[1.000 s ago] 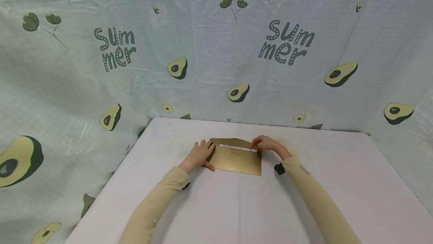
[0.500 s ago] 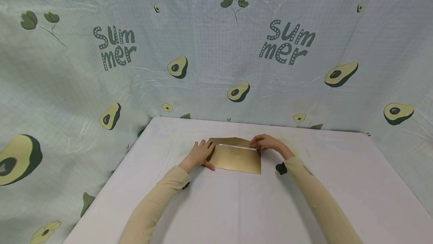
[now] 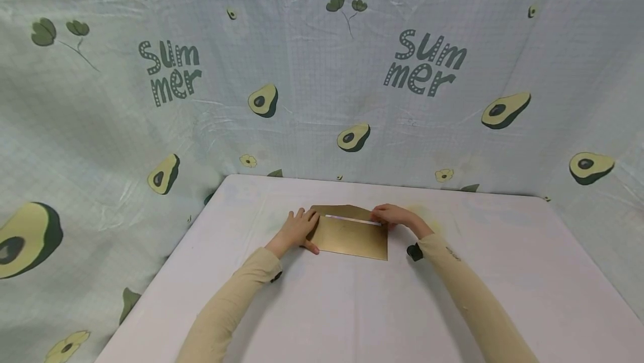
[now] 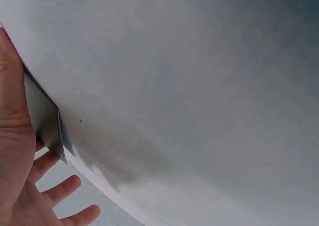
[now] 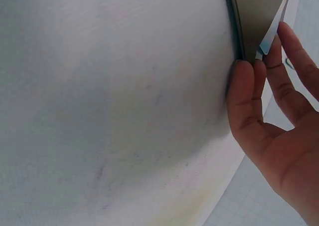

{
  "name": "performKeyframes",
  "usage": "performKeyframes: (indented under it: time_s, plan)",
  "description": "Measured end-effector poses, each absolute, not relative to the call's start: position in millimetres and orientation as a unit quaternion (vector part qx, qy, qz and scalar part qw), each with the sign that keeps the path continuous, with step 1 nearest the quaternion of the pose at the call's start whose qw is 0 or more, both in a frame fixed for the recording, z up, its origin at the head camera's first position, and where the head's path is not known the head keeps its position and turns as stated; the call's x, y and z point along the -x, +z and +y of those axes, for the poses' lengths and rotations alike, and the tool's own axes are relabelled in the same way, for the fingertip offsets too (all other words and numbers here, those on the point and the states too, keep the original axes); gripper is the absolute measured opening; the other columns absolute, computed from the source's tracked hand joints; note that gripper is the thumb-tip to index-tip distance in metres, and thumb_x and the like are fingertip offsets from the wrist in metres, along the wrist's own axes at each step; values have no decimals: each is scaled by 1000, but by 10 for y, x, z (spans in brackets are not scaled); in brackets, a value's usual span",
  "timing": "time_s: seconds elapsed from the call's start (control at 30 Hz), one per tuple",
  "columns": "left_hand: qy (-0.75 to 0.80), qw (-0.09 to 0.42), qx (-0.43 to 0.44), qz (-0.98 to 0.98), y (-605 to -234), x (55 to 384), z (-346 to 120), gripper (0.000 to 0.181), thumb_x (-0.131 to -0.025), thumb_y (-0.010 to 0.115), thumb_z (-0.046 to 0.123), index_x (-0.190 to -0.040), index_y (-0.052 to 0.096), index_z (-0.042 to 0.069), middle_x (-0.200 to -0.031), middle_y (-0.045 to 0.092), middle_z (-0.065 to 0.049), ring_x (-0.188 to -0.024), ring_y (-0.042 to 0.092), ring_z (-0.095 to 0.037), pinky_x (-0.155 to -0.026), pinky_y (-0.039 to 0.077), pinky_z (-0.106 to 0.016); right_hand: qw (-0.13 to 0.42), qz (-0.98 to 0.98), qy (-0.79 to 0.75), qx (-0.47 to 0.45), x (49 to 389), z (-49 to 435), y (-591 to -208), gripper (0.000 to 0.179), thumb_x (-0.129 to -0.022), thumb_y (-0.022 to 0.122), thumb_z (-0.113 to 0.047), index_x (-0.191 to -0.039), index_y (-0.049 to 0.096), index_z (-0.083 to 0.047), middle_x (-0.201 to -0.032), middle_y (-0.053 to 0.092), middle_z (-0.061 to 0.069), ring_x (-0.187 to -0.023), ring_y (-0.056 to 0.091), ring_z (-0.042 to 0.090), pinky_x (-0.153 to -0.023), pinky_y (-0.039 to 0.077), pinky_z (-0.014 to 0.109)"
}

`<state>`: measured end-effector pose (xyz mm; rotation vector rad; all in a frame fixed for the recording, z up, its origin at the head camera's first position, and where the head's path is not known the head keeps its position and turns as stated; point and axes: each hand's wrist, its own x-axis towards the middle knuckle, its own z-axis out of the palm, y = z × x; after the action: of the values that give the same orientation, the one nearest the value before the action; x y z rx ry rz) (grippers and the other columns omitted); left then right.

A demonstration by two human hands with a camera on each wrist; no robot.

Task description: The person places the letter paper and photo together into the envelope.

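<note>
A gold envelope (image 3: pixel 352 240) lies on the table in the head view, its pointed flap (image 3: pixel 338 210) folded back on the far side. A thin white strip of a card (image 3: pixel 352 220) shows in its mouth. My left hand (image 3: pixel 298 230) rests spread on the envelope's left end, thumb at the near edge. In the left wrist view the fingers (image 4: pixel 63 190) are parted and fairly straight. At the far right corner my right hand (image 3: pixel 392 214) pinches the envelope; in the right wrist view one finger touches the card's corner (image 5: pixel 269 41).
The white table (image 3: pixel 322 307) spreads around the envelope, with its far edge near a hanging sheet (image 3: pixel 302 145) printed with avocados and lettering. A black wrist device (image 3: pixel 415 251) sits under the right sleeve. Faint yellow stains mark the cloth near the right hand.
The white strip of card in the envelope's mouth looks slightly thinner than a second ago. My right hand's fingers have shifted a little at the corner; the left hand has stayed put.
</note>
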<state>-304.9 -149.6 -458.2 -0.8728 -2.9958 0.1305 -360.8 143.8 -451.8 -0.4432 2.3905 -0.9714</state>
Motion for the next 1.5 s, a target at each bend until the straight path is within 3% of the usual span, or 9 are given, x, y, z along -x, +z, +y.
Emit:
performKeyframes:
  time_s: [0.33,0.67,1.5]
  plan:
    - [47,11,278,-959,-4608,3059,-1494,105,-54,66,66,-133,36,3,-135,39,-13,-115,41,-34,-84,37,-50,281,895,-325,122,3617,1415,-4495,53,-96,27,-41,-108,60,-1,-105,59,12,-88,52,19,-65,44,28]
    - [45,8,277,-960,-4603,3071,-1484,106,-54,66,66,-134,36,3,-136,38,-14,-116,40,-34,-85,37,-50,290,894,-321,116,3636,1404,-4489,54,-97,25,-40,-109,58,0,-109,57,14,-95,53,23,-71,48,34]
    - [52,8,276,-960,-4549,3017,-1469,106,-54,67,65,-134,36,2,-137,37,-15,-118,40,-37,-86,37,-53,307,878,-340,139,3545,1451,-4471,59,-95,24,-49,-117,54,-3,-123,49,19,-106,47,28,-81,44,38]
